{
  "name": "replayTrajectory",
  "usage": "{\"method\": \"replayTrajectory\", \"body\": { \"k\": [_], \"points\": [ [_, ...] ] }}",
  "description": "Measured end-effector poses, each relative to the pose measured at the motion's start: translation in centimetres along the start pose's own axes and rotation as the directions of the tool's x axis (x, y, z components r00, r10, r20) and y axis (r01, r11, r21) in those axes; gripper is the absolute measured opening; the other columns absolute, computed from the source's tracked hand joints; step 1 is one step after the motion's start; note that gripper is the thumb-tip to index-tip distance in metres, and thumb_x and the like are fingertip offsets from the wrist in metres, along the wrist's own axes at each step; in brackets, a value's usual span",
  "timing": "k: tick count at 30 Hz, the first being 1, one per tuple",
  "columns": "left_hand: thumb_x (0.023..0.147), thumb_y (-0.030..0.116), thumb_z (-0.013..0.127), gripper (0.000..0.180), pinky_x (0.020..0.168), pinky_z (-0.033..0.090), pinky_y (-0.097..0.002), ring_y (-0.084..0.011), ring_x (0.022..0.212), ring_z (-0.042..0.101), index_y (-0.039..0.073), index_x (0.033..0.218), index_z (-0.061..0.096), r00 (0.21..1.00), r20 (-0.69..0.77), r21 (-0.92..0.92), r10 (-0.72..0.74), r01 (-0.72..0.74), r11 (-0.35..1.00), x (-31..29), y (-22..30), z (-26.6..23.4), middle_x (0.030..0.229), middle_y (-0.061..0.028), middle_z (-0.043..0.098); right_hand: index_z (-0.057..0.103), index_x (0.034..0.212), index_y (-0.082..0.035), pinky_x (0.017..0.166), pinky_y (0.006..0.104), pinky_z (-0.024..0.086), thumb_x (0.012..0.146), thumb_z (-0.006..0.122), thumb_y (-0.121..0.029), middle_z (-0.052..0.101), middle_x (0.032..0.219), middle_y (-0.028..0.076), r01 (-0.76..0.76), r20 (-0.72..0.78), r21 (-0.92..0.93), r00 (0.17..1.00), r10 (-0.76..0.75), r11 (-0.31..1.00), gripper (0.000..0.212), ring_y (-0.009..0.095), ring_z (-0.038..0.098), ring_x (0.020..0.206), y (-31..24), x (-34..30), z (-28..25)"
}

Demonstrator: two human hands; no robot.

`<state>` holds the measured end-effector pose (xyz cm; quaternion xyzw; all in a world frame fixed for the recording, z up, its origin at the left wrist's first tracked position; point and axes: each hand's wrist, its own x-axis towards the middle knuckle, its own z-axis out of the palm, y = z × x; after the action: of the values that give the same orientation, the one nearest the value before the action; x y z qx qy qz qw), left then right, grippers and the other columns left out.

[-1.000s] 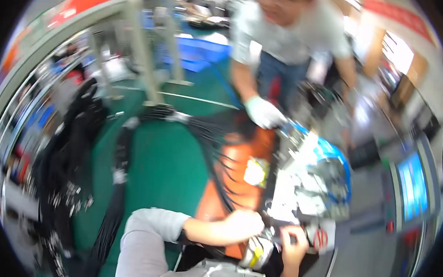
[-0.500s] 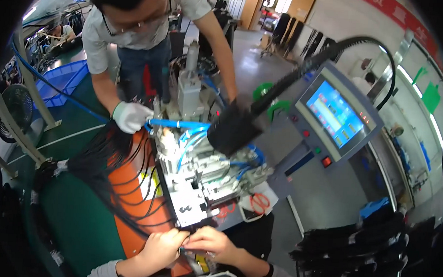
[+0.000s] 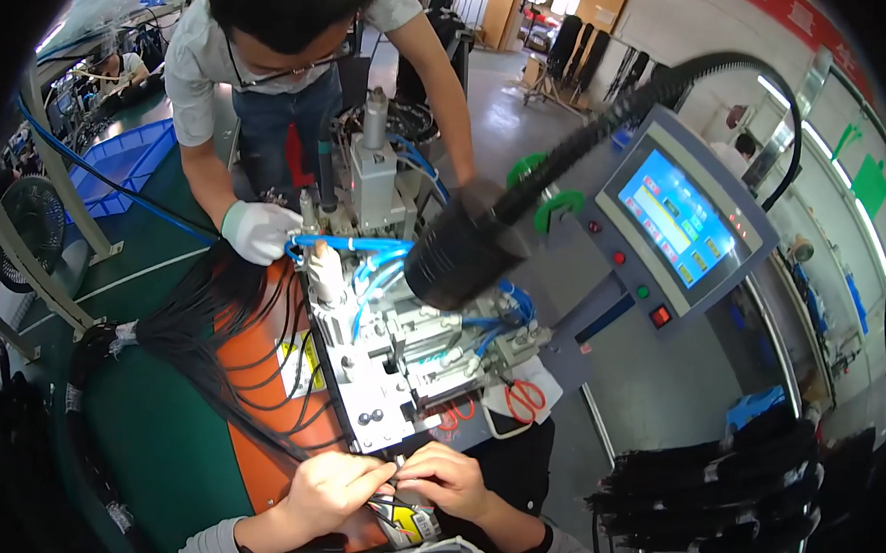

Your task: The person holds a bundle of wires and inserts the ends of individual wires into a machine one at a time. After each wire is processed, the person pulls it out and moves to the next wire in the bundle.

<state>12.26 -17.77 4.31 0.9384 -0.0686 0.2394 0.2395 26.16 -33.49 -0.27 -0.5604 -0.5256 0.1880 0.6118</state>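
Note:
My left hand and my right hand meet in front of the machine's near end, fingers closed in pinches. Between their fingertips is the small dark end of a black cable, partly hidden by the fingers. Thin wires show just below the hands, over a yellow and white label. Many more black cables fan out from a bundle at the left across an orange board. Right ahead of my hands stands a metal assembly machine with blue air tubes and a bright white plate.
Across the machine a co-worker leans in, a white-gloved hand on its far left. A black lamp head hangs above it. To the right are a control screen, red-handled scissors and hanging black cable bundles. A blue crate lies far left.
My hands have shifted slightly to the right, and my right fingers have come away a little from the left ones. Wires below them show more plainly. The co-worker's head has lowered to the right.

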Motion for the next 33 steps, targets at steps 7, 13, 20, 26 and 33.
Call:
{"method": "replayTrajectory", "body": {
  "k": [7,13,20,26,33],
  "points": [
    [0.067,0.007,0.072,0.032,0.049,0.048,-0.0268,-0.0175,0.066,0.064,-0.002,0.097,0.068,0.971,-0.083,0.019,0.226,-0.225,0.974,2.4,0.6,-0.6,0.088,-0.0127,0.066,0.066,0.079,-0.001,0.064,0.0326,0.049,0.074,0.077,-0.007,0.067,0.077,0.01,0.144,-0.131,-0.043,0.98,-0.149,0.989,0.013,0.023,0.062,0.069,-1.2,1.0,-2.4],
    [0.071,0.001,0.071,0.024,0.047,0.046,-0.0282,-0.0188,0.058,0.061,-0.004,0.094,0.068,0.99,-0.12,0.038,0.073,-0.069,0.997,1.5,-1.0,1.3,0.08,-0.0107,0.063,0.066,0.084,0.001,0.067,0.033,0.048,0.072,0.077,-0.004,0.066,0.084,0.01,0.017,-0.276,0.284,0.959,0.064,0.959,0.017,0.023,0.061,0.073,-0.7,1.9,0.7],
    [0.072,0.009,0.073,0.016,0.043,0.043,-0.0272,-0.016,0.054,0.056,-0.001,0.082,0.065,0.967,-0.25,-0.081,-0.057,0.038,0.996,0.6,-0.4,2.3,0.07,-0.005,0.053,0.065,0.085,0.002,0.067,0.0312,0.047,0.07,0.077,0.002,0.064,0.083,0.009,0.077,-0.217,-0.019,0.973,-0.079,0.997,0.019,0.021,0.06,0.076,0.1,2.0,1.0],
    [0.071,0.008,0.07,0.012,0.042,0.041,-0.0277,-0.0145,0.051,0.052,0.002,0.079,0.062,0.982,-0.164,0.041,-0.09,0.098,0.994,0.4,0.3,2.3,0.068,-0.0035,0.047,0.062,0.081,0.001,0.067,0.0298,0.046,0.07,0.076,0.003,0.063,0.08,0.008,0.077,-0.241,-0.203,0.962,-0.126,0.976,0.018,0.019,0.059,0.074,-0.3,1.5,1.1],
    [0.07,0.006,0.066,0.009,0.041,0.038,-0.0263,-0.0123,0.053,0.051,0.006,0.077,0.059,0.989,-0.148,0.193,-0.009,0.038,0.981,0.3,-0.1,2.8,0.067,-0.0028,0.043,0.061,0.079,0.0,0.066,0.0295,0.045,0.07,0.075,0.004,0.062,0.076,0.008,-0.173,-0.189,-0.213,0.973,0.134,0.962,0.018,0.019,0.057,0.071,-1.3,1.7,0.2]
  ]
}}
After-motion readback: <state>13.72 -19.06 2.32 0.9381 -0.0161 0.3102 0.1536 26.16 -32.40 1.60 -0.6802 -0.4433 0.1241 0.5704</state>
